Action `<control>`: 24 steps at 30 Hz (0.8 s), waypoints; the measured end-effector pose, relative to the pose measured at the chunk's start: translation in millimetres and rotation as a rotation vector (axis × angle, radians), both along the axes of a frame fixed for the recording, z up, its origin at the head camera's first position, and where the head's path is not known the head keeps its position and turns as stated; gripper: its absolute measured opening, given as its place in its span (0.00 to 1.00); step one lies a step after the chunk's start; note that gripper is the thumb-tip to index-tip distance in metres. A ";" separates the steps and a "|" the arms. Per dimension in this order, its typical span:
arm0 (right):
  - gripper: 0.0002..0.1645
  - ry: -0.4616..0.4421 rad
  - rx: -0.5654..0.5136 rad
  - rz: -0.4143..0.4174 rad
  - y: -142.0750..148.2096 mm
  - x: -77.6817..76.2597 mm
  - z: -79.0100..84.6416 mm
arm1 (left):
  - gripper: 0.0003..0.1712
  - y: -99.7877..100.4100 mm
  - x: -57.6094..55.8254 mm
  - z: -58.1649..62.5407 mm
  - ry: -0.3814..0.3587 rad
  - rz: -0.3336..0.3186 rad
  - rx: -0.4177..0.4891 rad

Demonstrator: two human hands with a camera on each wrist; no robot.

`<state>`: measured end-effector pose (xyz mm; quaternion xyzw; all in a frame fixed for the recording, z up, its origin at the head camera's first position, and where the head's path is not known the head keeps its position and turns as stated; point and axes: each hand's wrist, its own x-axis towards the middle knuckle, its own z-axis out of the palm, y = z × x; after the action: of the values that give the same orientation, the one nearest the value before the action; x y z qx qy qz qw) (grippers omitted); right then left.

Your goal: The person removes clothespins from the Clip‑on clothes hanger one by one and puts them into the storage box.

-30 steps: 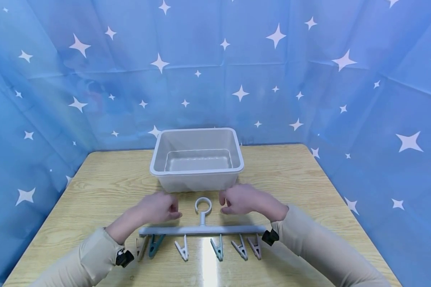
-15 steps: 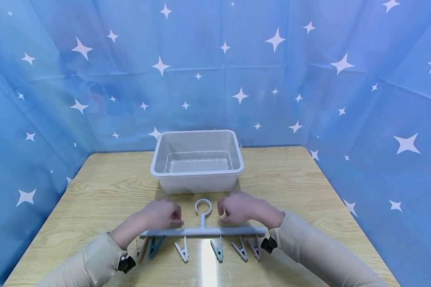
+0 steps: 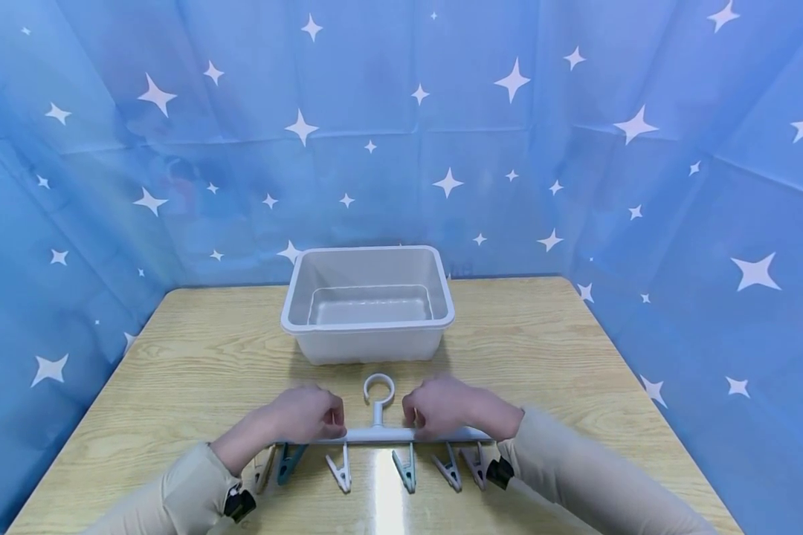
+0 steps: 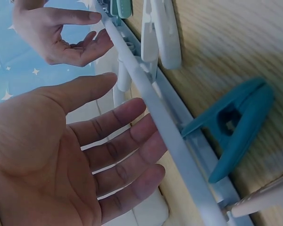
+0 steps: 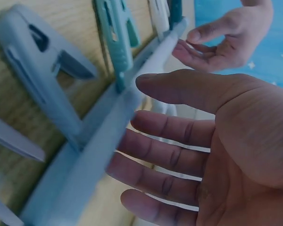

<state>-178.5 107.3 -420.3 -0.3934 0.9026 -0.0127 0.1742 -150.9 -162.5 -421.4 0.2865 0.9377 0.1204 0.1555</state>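
A pale blue clip hanger lies on the table, its bar (image 3: pixel 381 435) running left to right and its round hook (image 3: pixel 378 413) pointing away. Several clips hang off the near side, among them a dark teal clip (image 4: pixel 238 127), a white clip (image 3: pixel 340 469), a light teal clip (image 5: pixel 115 37) and a grey-blue clip (image 5: pixel 42 70). Left of the hook, my left hand (image 3: pixel 308 414) hovers at the bar with fingers spread and relaxed, fingertips close to its far side. My right hand (image 3: pixel 444 407) mirrors it on the right, thumb close over the bar. Whether either hand touches is unclear.
A grey plastic basin (image 3: pixel 368 345) with nothing visible inside stands just beyond the hook. The wooden table (image 3: pixel 194 349) ends at a blue star-patterned curtain (image 3: pixel 375 89) at the back and sides.
Both hands have come down and nearer, from beside the hook to the hanger bar. The hanger and basin stay in place; the head view has tilted slightly.
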 end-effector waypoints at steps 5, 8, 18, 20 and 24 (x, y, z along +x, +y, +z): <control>0.08 0.006 0.003 0.002 -2.3 5.5 -7.6 | 0.08 2.2 2.4 -2.5 -0.031 0.004 0.028; 0.08 0.033 -0.006 0.013 -2.6 7.1 -11.0 | 0.08 3.1 3.0 -4.8 -0.039 0.007 0.047; 0.13 0.053 -0.004 0.026 -1.5 8.0 -11.2 | 0.10 2.7 -0.7 -13.4 -0.008 -0.021 0.079; 0.13 0.055 -0.001 0.025 -1.4 9.5 -10.1 | 0.12 2.8 -1.0 -13.7 -0.011 -0.028 0.097; 0.14 0.083 0.008 0.039 -2.1 13.0 -5.5 | 0.16 4.0 -1.1 -12.9 -0.043 -0.069 0.156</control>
<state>-165.6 105.2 -425.8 -0.4104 0.9013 0.0106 0.1384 -152.0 -158.5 -434.4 0.3270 0.9116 0.1936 0.1569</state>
